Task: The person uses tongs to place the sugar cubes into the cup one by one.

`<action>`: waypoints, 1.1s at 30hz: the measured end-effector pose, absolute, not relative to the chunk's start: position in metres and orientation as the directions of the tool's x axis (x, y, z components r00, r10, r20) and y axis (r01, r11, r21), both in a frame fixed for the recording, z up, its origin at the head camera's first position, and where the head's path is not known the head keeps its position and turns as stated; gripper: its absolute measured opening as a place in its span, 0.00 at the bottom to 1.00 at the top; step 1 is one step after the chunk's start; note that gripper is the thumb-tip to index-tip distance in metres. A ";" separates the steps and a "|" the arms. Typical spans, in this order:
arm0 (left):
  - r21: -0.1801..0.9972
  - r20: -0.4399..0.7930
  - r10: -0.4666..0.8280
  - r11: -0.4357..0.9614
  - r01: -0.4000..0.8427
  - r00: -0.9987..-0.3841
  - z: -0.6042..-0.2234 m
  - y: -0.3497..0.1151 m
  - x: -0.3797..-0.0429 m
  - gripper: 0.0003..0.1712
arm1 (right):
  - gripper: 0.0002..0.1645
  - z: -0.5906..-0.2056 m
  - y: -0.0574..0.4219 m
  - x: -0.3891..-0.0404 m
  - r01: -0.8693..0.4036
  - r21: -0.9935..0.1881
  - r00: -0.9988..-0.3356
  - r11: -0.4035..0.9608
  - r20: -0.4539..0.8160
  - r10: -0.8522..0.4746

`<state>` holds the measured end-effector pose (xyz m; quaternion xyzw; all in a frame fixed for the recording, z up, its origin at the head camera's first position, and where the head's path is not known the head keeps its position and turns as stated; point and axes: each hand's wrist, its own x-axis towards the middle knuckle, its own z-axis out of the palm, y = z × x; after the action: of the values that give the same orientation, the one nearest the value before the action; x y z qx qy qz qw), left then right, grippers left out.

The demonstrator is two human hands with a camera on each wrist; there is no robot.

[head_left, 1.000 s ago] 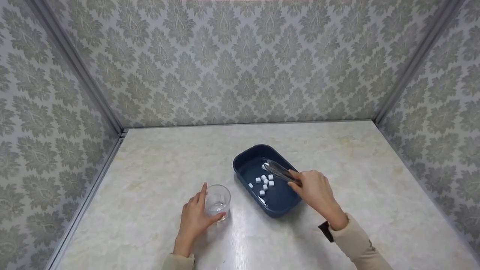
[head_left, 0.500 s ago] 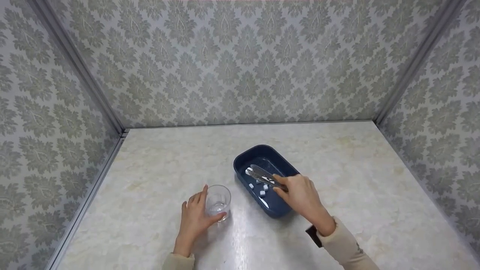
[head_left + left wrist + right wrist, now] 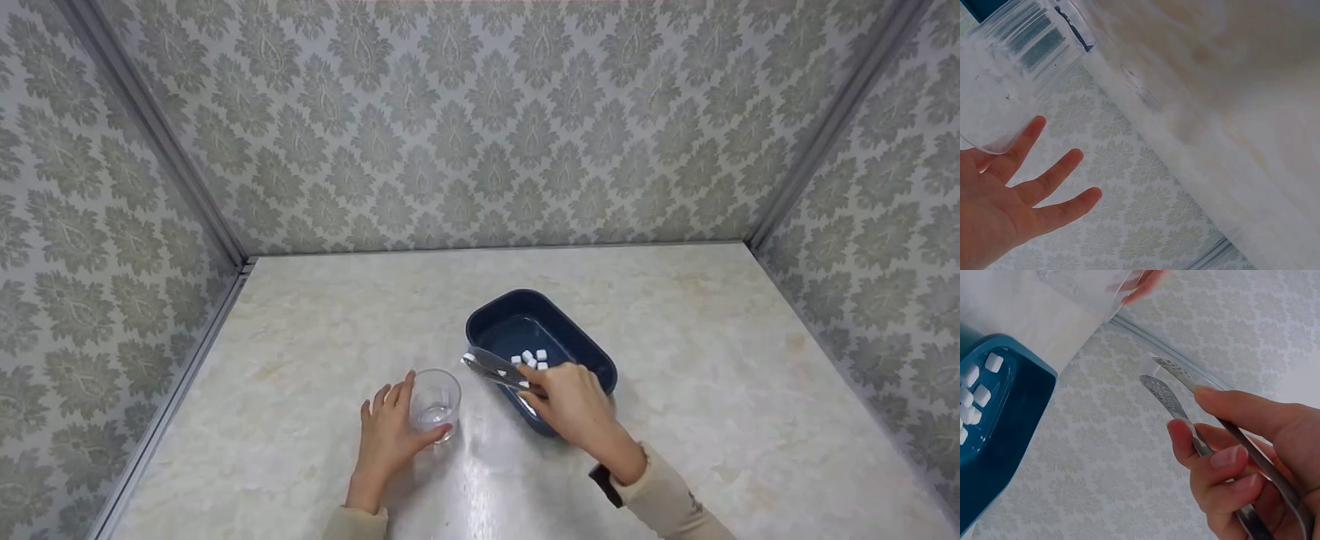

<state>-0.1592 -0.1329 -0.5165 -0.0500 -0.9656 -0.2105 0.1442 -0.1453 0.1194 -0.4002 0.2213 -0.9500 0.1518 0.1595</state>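
R hand (image 3: pixel 574 401) pinches the metal tongs (image 3: pixel 1165 395) partway along the arms, thumb on one arm, fingers on the other; tips stand only a little apart, w/ a white cube (image 3: pixel 468 358) seemingly clamped btwn them by the tray's left edge, on the side facing the glass. Can't tell how firm the bite is. More cubes (image 3: pixel 541 355) lie loose in the blue tray (image 3: pixel 576 349), some hidden behind the hand. Cubes prob. v. light, fairly stiff, maybe crumbly if squeezed hard; material unclear. Best hold: tong tips flat on 2 opposite faces, near the cube's middle, light pressure only, b/c a corner grip could spin it out. Tips have holes, which may help vs. slipping. Tongs look thin & springy, so squeeze should stay even; hold approx. mid-arm for control. L hand (image 3: pixel 392 435) holds the clear glass (image 3: pixel 437 394) upright on the table (image 3: pixel 337 337), thumb near side, index far side, other fingers spread off it. Glass looks smooth, prob. slippery & poss. breakable (glass or plastic, can't tell); safest hold is low on the wall, w/ rim left free.
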 end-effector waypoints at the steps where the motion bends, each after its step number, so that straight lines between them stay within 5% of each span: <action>1: 0.392 0.300 0.037 0.906 0.159 -0.953 -0.517 -0.133 -0.159 0.56 | 0.19 -0.400 0.119 -0.145 -0.474 -0.218 -0.849 0.853 0.371 -0.377; 33: 0.431 0.297 0.026 0.889 0.158 -0.955 -0.516 -0.133 -0.160 0.57 | 0.13 -0.425 0.086 -0.148 -0.543 -0.256 -0.826 0.799 0.334 -0.454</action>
<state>-0.1601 -0.1326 -0.5157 -0.0478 -0.9612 -0.2312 0.1430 -0.1484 0.0859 -0.4251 0.2654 -0.9397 0.1729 0.1291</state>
